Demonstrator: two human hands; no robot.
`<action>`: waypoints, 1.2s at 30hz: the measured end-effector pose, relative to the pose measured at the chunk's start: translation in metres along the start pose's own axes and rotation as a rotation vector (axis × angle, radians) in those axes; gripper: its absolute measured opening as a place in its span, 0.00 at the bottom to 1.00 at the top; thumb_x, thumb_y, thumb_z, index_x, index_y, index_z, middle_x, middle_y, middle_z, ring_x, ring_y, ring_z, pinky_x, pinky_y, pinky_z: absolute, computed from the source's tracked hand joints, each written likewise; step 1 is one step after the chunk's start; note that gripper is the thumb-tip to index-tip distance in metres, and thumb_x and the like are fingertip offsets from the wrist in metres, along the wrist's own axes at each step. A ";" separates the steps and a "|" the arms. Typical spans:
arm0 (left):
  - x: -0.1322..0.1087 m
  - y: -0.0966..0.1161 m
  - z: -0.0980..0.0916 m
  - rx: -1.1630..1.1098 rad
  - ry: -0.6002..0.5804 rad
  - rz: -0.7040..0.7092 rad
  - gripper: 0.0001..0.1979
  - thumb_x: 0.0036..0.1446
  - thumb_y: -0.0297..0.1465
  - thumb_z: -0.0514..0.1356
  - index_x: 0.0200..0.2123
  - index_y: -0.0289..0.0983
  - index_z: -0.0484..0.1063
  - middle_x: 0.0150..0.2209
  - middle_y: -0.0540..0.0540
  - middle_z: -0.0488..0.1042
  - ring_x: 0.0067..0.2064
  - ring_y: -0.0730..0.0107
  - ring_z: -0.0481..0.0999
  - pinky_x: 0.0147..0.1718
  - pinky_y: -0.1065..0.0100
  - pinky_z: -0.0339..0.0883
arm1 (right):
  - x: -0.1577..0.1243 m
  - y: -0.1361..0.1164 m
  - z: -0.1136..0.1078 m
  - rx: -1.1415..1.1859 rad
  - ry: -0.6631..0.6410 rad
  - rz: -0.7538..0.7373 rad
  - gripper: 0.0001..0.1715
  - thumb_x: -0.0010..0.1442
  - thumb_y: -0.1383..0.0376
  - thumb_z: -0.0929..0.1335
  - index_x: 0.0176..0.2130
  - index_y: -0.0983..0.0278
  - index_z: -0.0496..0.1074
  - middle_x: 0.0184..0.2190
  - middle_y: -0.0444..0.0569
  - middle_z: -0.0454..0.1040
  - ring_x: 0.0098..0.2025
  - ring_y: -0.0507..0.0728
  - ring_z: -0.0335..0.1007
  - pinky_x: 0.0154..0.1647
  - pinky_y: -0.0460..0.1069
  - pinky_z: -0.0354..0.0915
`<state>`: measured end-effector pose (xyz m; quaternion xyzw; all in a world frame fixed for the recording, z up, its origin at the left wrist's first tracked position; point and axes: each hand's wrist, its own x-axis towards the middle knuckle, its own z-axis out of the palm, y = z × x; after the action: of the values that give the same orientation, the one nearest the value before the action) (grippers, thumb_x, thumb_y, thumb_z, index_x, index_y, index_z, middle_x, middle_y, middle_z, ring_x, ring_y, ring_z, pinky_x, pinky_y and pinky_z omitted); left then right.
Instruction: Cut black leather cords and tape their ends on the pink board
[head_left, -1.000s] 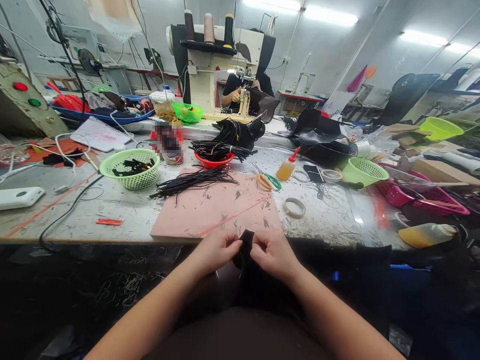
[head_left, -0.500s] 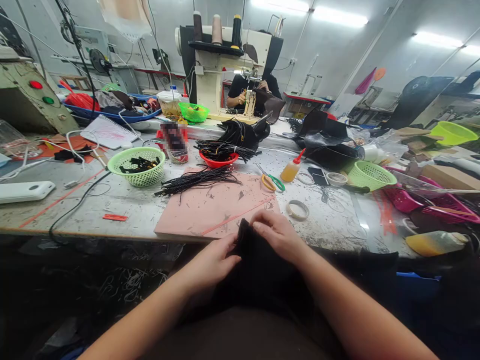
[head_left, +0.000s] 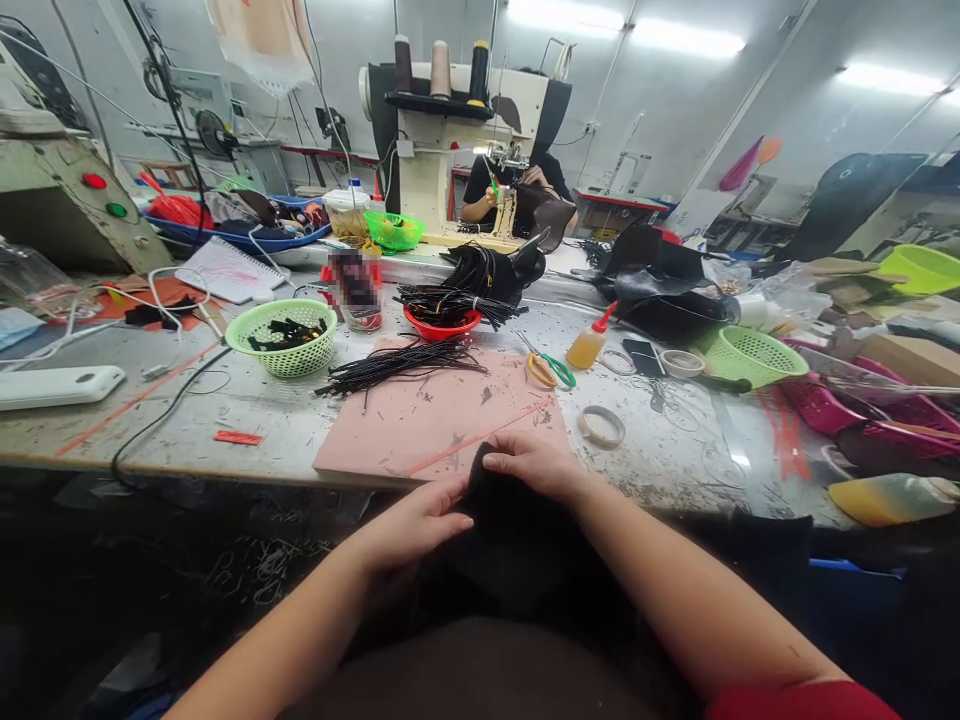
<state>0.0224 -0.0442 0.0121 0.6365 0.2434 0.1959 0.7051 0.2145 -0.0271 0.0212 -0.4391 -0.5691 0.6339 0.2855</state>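
Observation:
A dark black piece of material (head_left: 514, 530), perhaps leather or cloth, hangs over my lap at the table's front edge. Its raised upper edge is pinched by my right hand (head_left: 536, 463), thumb on the near side and fingers curled over the far side. On the left edge of the same piece is my left hand (head_left: 420, 522), its fingers partly behind the material and its thumb held out over it. The lower part of the piece merges with the dark clothing, so its outline cannot be made out. Just beyond lies a pink board (head_left: 442, 415).
Bundles of black cords (head_left: 405, 366) lie at the board's back. Scissors (head_left: 551, 370), a glue bottle (head_left: 589, 340) and a tape roll (head_left: 601, 427) are to the right. A green basket (head_left: 281, 350) stands left. Across the table, a person (head_left: 480, 190) works behind a sewing machine (head_left: 427, 140).
My right hand has closed down from loosely bent fingers to a flatter pinch on the black piece's upper edge. My left hand has shifted slightly left. The whole view has swung a little.

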 end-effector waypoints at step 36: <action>0.011 0.005 -0.009 0.443 0.312 0.033 0.28 0.41 0.19 0.51 0.47 0.43 0.69 0.51 0.50 0.70 0.54 0.59 0.63 0.56 0.60 0.49 | 0.010 -0.010 0.008 -0.485 0.156 -0.035 0.03 0.52 0.68 0.65 0.31 0.64 0.63 0.30 0.43 0.68 0.36 0.54 0.64 0.40 0.51 0.59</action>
<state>0.0260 -0.0298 0.0151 0.7414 0.3757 0.2452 0.4991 0.2012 -0.0203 0.0284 -0.5325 -0.6881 0.4382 0.2259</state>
